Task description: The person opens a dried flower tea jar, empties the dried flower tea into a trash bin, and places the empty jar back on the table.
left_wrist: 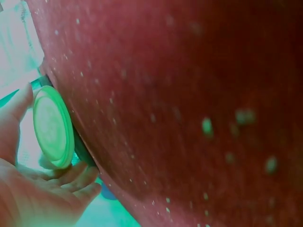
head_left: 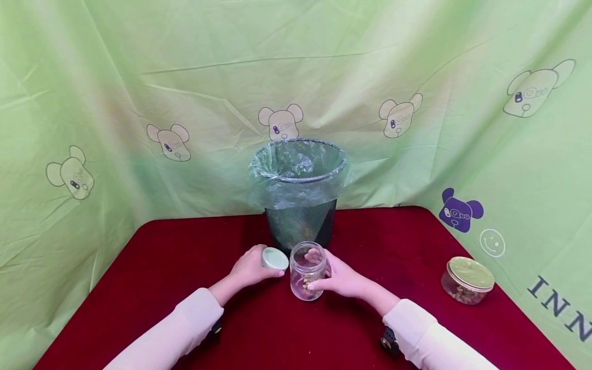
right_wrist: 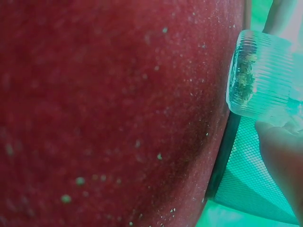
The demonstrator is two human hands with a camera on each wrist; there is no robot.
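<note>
My left hand (head_left: pixel 250 267) holds a round pale green lid (head_left: pixel 275 258) between thumb and fingers, its inner side turned up toward me. Right beside it, my right hand (head_left: pixel 341 276) grips a clear ribbed jar (head_left: pixel 307 280) from its right side. The jar has no lid on and stands about upright; some small brown pieces lie low inside it. In the left wrist view the lid (left_wrist: pixel 53 126) sits between the thumb and the other fingers. The right wrist view shows the ribbed jar (right_wrist: pixel 260 78) with the brown bits at its bottom.
Behind the hands stands a dark mesh trash bin (head_left: pixel 300 226) lined with a clear plastic bag (head_left: pixel 296 192). A low round jar with a gold-rimmed lid (head_left: pixel 468 280) and brown contents sits at the right edge of the red table (head_left: pixel 194 257). Green printed cloth (head_left: pixel 208 67) hangs around.
</note>
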